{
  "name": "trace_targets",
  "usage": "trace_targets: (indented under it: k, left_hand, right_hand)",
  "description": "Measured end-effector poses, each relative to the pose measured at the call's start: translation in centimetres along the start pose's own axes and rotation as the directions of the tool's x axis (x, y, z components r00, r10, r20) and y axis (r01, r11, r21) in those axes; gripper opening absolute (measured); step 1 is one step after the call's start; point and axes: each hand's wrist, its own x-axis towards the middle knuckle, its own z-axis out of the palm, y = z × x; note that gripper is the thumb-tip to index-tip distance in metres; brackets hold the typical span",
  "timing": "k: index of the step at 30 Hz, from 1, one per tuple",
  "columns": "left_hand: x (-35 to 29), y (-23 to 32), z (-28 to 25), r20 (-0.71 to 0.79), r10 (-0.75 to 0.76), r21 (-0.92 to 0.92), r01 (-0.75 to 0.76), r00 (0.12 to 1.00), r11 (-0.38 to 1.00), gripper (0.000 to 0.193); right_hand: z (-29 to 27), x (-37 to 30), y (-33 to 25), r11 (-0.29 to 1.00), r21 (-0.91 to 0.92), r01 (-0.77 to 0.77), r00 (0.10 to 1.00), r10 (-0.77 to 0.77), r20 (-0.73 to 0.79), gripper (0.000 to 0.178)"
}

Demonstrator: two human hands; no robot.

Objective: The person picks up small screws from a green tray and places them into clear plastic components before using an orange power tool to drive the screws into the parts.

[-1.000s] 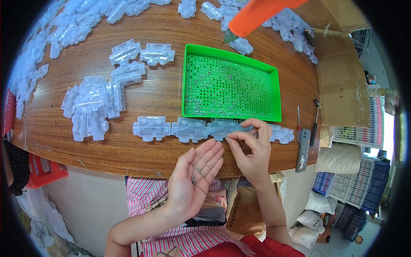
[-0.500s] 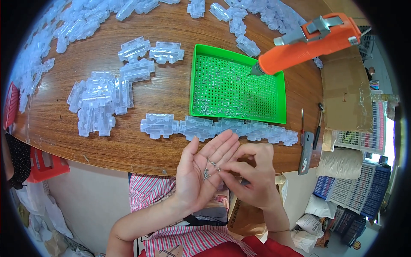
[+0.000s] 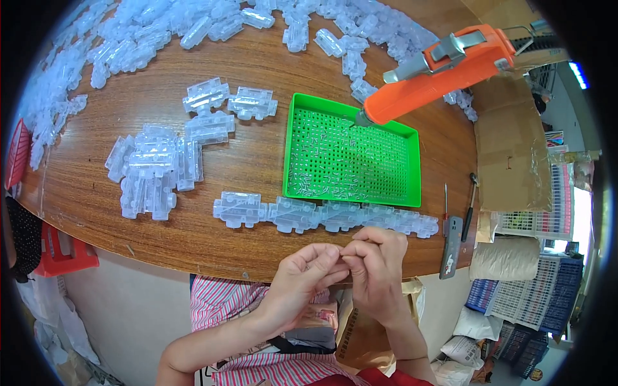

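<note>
Our bare left hand and right hand meet, fingers pinched, contents hidden, nearer than clear plastic train-shaped shells

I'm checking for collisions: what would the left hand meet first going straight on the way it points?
Most likely the right hand, just ahead of the left hand and seemingly touching it, though depth is unclear.

Workshop, with power screwdriver and screw tray
</note>
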Motion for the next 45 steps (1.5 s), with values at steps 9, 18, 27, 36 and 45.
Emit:
trace_targets:
  k: [9,18,27,36,45]
  left_hand:
    - [0.3,-0.1,-0.5,0.038,0.086,-0.028,-0.085,0.996,0.996,0.021]
    - [0.9,0.4,-0.6,-0.017,0.095,0.034,-0.094,0.995,0.995,0.027]
    - [-0.1,1.3,-0.4,-0.105,-0.023,-0.138,0.008,0.994,0.99,0.048]
    - [-1.1,2.3,-0.6,-0.068,0.008,-0.125,-0.017,0.998,0.992,0.063]
    - [-0.5,2.6,-1.0,0.202,-0.082,-0.237,0.13,0.976,0.963,0.087]
  right_hand:
    - [0.6,0.1,0.1,0.98,0.154,-0.124,0.983,0.142,-0.115,0.011]
    - [2.2,1.5,1.6,0.982,0.182,-0.044,0.993,0.062,-0.095,0.013]
    - [4.1,2.6,3.0,0.991,-0.116,0.071,0.988,-0.086,-0.131,0.016]
    - [2.8,2.6,2.2,0.982,-0.146,0.116,0.974,-0.141,-0.175,0.018]
    - [0.1,1.3,-1.4,0.986,0.126,0.107,0.989,-0.119,0.087,0.02]
